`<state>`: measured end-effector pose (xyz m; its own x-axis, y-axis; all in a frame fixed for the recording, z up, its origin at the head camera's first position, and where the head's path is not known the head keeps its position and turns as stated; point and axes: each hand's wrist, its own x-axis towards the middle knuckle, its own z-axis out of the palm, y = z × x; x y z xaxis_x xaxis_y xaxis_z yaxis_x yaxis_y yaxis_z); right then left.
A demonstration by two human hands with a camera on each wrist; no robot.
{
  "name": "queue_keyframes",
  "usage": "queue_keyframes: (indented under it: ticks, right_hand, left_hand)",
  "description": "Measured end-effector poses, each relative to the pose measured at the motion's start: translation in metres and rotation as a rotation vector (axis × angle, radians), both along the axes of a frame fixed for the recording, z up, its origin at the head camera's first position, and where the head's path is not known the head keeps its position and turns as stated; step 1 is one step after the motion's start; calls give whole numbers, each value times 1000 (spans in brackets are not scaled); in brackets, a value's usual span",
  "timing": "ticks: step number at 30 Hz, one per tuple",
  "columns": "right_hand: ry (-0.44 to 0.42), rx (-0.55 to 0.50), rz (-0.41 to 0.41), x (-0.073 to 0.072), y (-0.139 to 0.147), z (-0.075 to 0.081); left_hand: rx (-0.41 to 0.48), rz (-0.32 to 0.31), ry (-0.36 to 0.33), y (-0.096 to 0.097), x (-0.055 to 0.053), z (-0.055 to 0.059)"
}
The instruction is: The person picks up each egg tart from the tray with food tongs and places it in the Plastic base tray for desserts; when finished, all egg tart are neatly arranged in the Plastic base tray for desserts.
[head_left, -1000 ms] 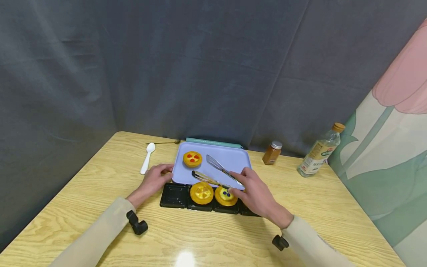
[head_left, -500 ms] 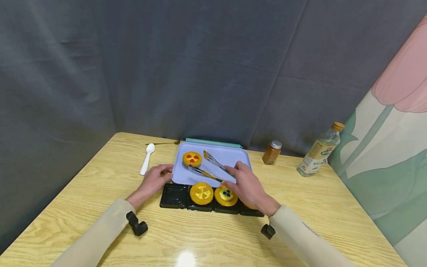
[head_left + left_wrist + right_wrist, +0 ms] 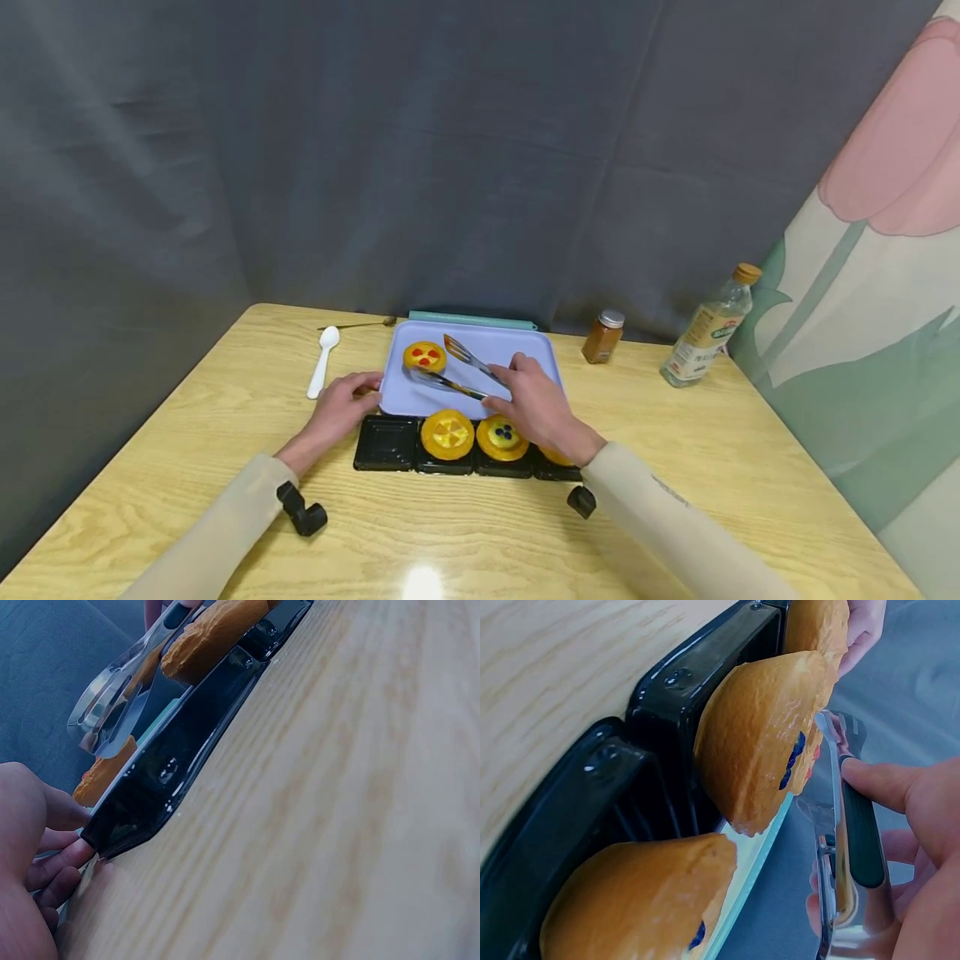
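Observation:
My right hand holds metal tongs with dark grip pads over the lavender tray. The arms of the tongs are spread. One tip overlaps the front edge of a tart with red topping; the other tip lies off its right side. At the tray's left edge, my left hand pinches the rim with thumb and fingers, right at the corner of a black sectioned container. Beside its bare left section sit a yellow-topped tart and a blueberry-topped tart; my right arm partly hides another tart.
A white spoon and a thin dark stick lie at the left. Behind the tray is a teal strip. A brown spice jar and a glass bottle stand at the right, before the curtain.
My right hand has moved left and farther back with the tongs, bringing their tips to the red-topped tart. The left hand keeps its place at the tray's edge; the head view shifts slightly.

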<state>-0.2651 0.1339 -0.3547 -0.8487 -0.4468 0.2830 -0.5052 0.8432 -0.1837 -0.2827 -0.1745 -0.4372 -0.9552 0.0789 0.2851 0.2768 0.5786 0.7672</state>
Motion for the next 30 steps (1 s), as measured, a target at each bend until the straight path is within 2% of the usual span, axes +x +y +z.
queue_keyframes:
  ticks: [11, 30]
  right_hand:
    - [-19, 53, -4, -6, -9, 2]
    - [-47, 61, 1, -13, -14, 3]
  left_hand:
    - [3, 3, -8, -3, 4, -2]
    - [-2, -3, -18, 0, 1, 1]
